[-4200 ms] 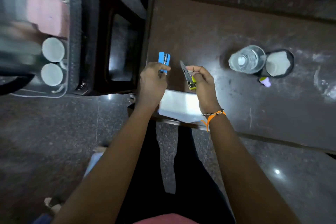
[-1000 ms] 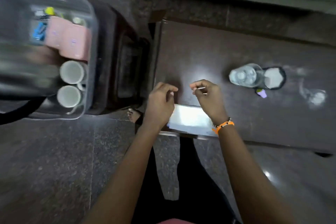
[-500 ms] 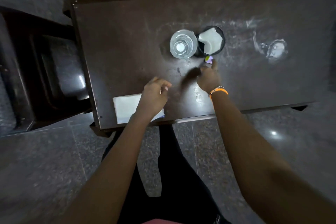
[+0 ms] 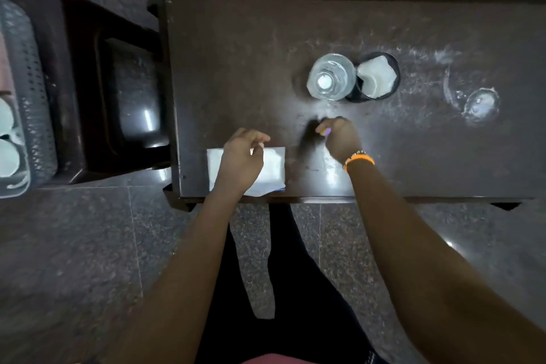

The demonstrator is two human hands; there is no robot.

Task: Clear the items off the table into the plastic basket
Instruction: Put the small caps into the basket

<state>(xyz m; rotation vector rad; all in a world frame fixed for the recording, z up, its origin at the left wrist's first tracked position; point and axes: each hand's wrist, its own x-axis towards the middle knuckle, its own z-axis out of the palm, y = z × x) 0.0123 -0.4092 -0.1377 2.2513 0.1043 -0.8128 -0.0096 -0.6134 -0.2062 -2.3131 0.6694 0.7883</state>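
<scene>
Two bare hands work over a dark counter [image 4: 236, 38] seen from above. The right hand [image 4: 339, 136], with an orange band [image 4: 359, 160] at the wrist, has its fingers curled round a small purple item [image 4: 326, 131], pinching it above the counter top; what the item is cannot be told. The left hand [image 4: 242, 156] hovers over a white folded paper [image 4: 273, 165] lying at the near edge of the counter, its fingers loosely curled; a small pale sliver shows at its fingertips, too small to identify, so whether it holds anything cannot be told. Farther back on the counter a clear glass [image 4: 331, 77] stands touching a black round container [image 4: 376, 77] with white material inside. At the far left edge of the view sits the plastic basket [image 4: 32, 91], perforated on its wall, with two white cups [image 4: 7, 156] inside, resting on a dark stool [image 4: 88, 74] beside the counter.
</scene>
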